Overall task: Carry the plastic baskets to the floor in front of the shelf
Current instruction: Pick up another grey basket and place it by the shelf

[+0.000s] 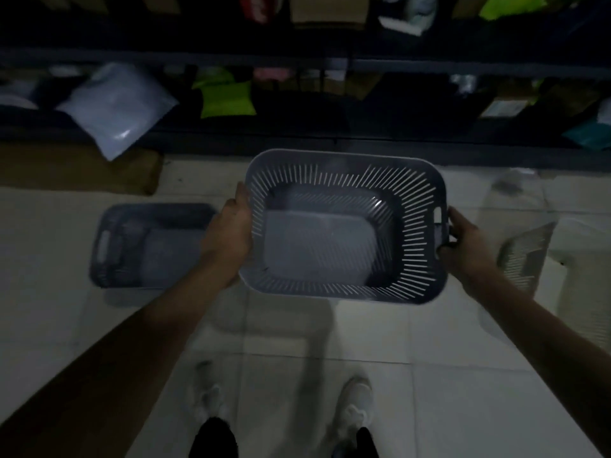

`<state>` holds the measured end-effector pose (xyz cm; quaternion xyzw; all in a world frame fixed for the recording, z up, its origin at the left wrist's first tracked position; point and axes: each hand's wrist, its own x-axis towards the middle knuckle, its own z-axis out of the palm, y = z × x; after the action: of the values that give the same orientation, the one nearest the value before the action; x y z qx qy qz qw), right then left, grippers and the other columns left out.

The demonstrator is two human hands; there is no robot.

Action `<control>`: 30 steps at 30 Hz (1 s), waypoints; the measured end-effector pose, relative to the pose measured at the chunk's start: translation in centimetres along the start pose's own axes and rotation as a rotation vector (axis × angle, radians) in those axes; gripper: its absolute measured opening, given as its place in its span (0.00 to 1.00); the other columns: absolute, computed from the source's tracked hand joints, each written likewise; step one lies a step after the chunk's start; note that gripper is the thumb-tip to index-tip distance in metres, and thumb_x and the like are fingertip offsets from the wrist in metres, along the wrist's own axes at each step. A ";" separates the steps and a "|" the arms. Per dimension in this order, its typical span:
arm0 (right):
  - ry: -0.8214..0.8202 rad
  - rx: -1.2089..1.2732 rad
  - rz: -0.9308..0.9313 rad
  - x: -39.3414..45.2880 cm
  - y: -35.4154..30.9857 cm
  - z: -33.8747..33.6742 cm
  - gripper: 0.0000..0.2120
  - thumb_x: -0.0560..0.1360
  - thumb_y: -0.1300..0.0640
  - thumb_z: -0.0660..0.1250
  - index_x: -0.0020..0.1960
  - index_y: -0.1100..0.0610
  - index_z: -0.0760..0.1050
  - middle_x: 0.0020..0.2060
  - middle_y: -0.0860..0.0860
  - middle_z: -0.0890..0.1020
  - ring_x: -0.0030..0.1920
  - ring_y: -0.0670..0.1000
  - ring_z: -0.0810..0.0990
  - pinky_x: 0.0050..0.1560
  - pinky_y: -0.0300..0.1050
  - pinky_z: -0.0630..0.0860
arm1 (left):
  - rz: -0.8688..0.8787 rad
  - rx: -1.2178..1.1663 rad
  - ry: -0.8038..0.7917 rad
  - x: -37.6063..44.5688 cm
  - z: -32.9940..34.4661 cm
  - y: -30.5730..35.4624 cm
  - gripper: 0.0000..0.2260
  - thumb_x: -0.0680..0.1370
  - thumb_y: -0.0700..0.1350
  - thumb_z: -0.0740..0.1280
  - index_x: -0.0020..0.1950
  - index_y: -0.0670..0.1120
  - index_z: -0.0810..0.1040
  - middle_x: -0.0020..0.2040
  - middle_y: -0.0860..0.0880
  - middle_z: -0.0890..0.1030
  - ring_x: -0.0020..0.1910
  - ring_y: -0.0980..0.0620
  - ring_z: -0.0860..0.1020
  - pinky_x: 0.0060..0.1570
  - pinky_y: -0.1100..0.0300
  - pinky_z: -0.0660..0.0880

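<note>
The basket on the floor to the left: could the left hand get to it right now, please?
Probably not: the left hand grips the held basket with the right hand. The floor basket lies below, otherwise unobstructed.

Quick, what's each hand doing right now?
Left hand: closed on the left rim of the grey slotted plastic basket.
Right hand: closed on the same basket's right handle.

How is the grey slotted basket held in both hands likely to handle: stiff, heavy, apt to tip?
The basket is probably light: it is empty with slotted walls. It looks fairly stiff, holding its shape between the left hand and right hand. Its broad flat bottom should resist tipping once set down.
</note>
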<state>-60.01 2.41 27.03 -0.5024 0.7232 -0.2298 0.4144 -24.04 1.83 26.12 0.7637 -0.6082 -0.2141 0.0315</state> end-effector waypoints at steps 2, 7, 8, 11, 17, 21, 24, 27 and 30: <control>-0.023 0.005 -0.001 -0.8 -2.8 4.0 0.30 0.68 0.73 0.65 0.67 0.52 0.72 0.54 0.57 0.83 0.52 0.59 0.81 0.52 0.54 0.79 | -0.045 -0.037 0.015 -0.8 -1.9 -4.6 0.28 0.82 0.39 0.57 0.80 0.47 0.50 0.64 0.34 0.75 0.57 0.33 0.77 0.57 0.39 0.75; -0.128 0.015 -0.049 -2.6 -9.9 14.9 0.31 0.68 0.72 0.65 0.68 0.51 0.72 0.53 0.55 0.82 0.50 0.53 0.82 0.50 0.54 0.81 | -0.146 -0.185 0.126 -2.5 -6.9 -17.3 0.18 0.85 0.49 0.52 0.72 0.43 0.67 0.59 0.36 0.79 0.54 0.37 0.79 0.56 0.44 0.77; -0.140 0.025 -0.044 -2.8 -11.1 17.1 0.32 0.69 0.73 0.65 0.68 0.50 0.72 0.53 0.53 0.82 0.50 0.51 0.82 0.48 0.52 0.81 | -0.126 -0.153 0.143 -2.8 -7.8 -19.8 0.18 0.84 0.44 0.53 0.73 0.41 0.66 0.60 0.36 0.78 0.55 0.37 0.79 0.54 0.46 0.76; -0.165 0.038 -0.047 -3.9 -14.2 22.9 0.33 0.71 0.74 0.63 0.70 0.50 0.70 0.52 0.51 0.81 0.50 0.51 0.81 0.43 0.48 0.80 | -0.050 -0.078 0.152 -3.3 -9.7 -26.3 0.22 0.82 0.39 0.58 0.77 0.40 0.59 0.62 0.35 0.77 0.55 0.37 0.79 0.52 0.47 0.75; -0.198 0.030 -0.063 -5.6 -18.2 31.9 0.26 0.73 0.67 0.67 0.67 0.48 0.71 0.54 0.52 0.82 0.54 0.54 0.81 0.52 0.57 0.81 | -0.155 -0.040 0.079 -3.3 -12.6 -35.2 0.28 0.79 0.37 0.59 0.78 0.43 0.55 0.58 0.35 0.78 0.53 0.35 0.79 0.53 0.38 0.77; -0.230 0.038 -0.071 -5.6 -19.2 35.6 0.28 0.73 0.65 0.68 0.70 0.49 0.70 0.58 0.53 0.81 0.57 0.54 0.80 0.54 0.54 0.80 | -0.224 -0.048 0.064 -2.7 -12.8 -38.6 0.28 0.78 0.36 0.61 0.76 0.45 0.56 0.60 0.35 0.77 0.55 0.34 0.78 0.54 0.38 0.76; -0.263 0.032 -0.078 -5.0 -19.8 37.4 0.27 0.73 0.65 0.69 0.70 0.50 0.70 0.59 0.53 0.81 0.59 0.55 0.79 0.57 0.57 0.79 | -0.258 -0.059 0.070 -2.5 -12.7 -40.2 0.28 0.78 0.38 0.62 0.77 0.43 0.56 0.60 0.34 0.77 0.56 0.33 0.78 0.55 0.38 0.76; -0.276 0.009 -0.078 -4.3 -20.4 38.6 0.27 0.73 0.65 0.69 0.69 0.49 0.70 0.60 0.53 0.80 0.59 0.54 0.79 0.57 0.59 0.79 | -0.248 -0.067 0.084 -2.2 -12.2 -40.7 0.26 0.80 0.41 0.60 0.77 0.41 0.57 0.59 0.33 0.77 0.54 0.33 0.78 0.54 0.37 0.76; -0.288 0.005 -0.076 -3.6 -20.3 39.6 0.28 0.73 0.64 0.69 0.71 0.51 0.68 0.62 0.53 0.79 0.61 0.55 0.78 0.58 0.60 0.78 | -0.245 -0.080 0.116 -1.5 -11.7 -41.5 0.24 0.80 0.43 0.58 0.76 0.40 0.58 0.58 0.32 0.78 0.53 0.32 0.79 0.53 0.38 0.76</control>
<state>-15.71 1.10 21.71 -0.5563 0.6360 -0.1726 0.5061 17.93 11.45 24.31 0.8415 -0.4985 -0.1959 0.0709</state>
